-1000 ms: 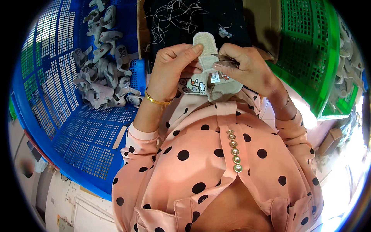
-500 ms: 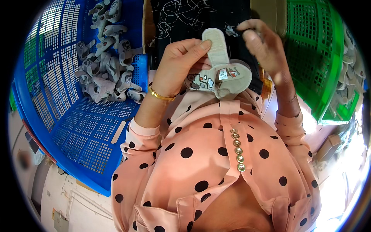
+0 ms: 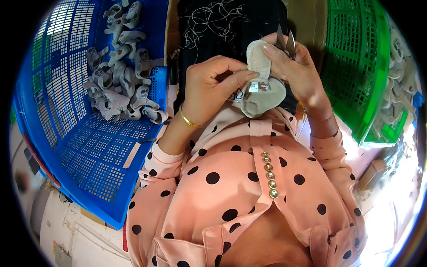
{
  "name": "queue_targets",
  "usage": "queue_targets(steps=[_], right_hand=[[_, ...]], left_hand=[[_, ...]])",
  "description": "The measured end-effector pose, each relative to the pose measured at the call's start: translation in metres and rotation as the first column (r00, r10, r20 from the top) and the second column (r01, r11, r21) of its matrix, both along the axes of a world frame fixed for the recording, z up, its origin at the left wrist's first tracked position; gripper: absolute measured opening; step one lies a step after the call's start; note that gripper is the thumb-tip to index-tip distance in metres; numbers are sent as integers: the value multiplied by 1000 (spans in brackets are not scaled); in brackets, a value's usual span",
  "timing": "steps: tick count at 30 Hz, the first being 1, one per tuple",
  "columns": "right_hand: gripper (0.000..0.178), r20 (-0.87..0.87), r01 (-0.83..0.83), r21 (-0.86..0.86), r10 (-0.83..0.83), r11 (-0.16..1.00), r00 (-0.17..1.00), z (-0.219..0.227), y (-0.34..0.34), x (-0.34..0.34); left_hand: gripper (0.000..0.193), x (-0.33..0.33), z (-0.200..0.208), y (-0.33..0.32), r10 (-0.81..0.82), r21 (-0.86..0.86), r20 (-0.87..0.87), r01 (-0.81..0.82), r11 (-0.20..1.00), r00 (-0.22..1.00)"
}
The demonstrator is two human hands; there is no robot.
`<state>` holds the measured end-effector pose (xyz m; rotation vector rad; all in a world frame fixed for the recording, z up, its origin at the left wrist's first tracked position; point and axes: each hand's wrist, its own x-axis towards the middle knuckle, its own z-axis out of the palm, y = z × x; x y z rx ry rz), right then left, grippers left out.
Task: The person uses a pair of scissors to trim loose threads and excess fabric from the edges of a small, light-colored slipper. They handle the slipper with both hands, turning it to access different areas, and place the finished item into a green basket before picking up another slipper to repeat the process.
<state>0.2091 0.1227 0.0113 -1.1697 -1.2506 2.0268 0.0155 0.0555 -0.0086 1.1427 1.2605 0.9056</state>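
A small pale beige shoe upper (image 3: 267, 99) with a cartoon print and a white label inside hangs in front of my lap. Its rounded strap (image 3: 257, 55) stands upward. My left hand (image 3: 214, 84) pinches the upper at the strap's base between thumb and fingers. My right hand (image 3: 294, 66) presses its thumb on the strap's right edge and also holds a pair of thread snips (image 3: 289, 44), whose two metal blades point up, apart from each other. The snips' handle is hidden in the palm, and my left fingers cover part of the printed side.
To the left stands a blue plastic basket (image 3: 95, 167) with a heap of similar grey uppers (image 3: 118, 84). At the right is a green basket (image 3: 351, 66), with more uppers (image 3: 396, 98) beyond it. Loose white threads (image 3: 213, 22) lie on the dark cloth (image 3: 253, 22) over my lap.
My right hand has come left and down onto the strap, and the snips' blades now show. My left hand's grip has moved from the strap's tip to its base.
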Motion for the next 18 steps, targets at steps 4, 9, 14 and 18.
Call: queue_targets(steps=[4,9,14,18], right_hand=[[26,169,27,180,-58,983,984,34,2,-20],[20,470,-293,672,-85,680,879,64,-2,-28],[14,149,-124,596,43,794,988,64,10,-21],[20,-33,-205,466,248,861,968,38,20,-5]], left_hand=[[12,-8,18,6,104,495,-340,84,865,935],[17,-4,35,11,368,787,-459,178,591,809],[15,-3,30,15,345,855,-287,76,513,893],[14,-4,39,9,154,660,-305,92,745,940]])
